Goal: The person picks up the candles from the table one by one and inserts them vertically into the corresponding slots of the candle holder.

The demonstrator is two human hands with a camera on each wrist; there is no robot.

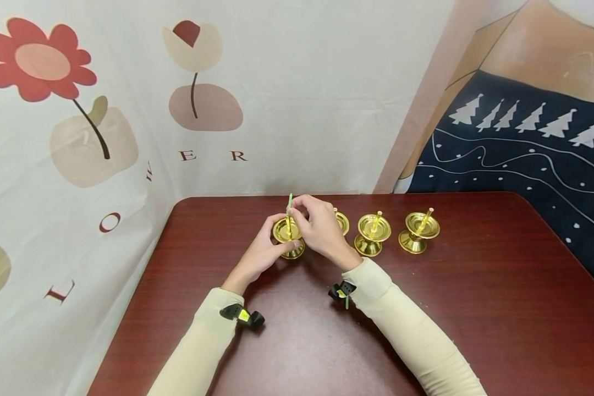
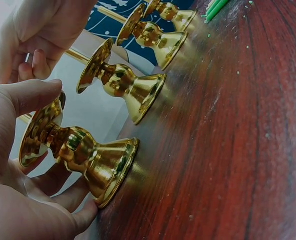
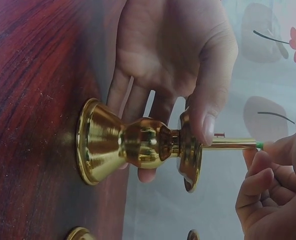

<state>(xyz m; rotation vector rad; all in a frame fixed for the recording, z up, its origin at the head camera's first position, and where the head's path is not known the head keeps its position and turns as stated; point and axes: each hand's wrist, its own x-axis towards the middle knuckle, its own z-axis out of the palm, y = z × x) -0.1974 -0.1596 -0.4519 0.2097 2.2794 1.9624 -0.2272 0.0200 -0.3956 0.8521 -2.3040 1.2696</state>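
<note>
A shiny brass candlestick stands upright at the left end of a row. My left hand grips it, with the thumb on its dish and the fingers around its far side, as the right wrist view shows. A thin green candle rises from the candlestick's narrow tube. My right hand pinches this candle just above the tube's tip. In the left wrist view, the held candlestick has its base on the table.
To the right stand three more brass candlesticks, one partly behind my right hand, another in the middle and the last at the end. Green sticks and small crumbs lie on the dark red table. A printed cloth hangs behind.
</note>
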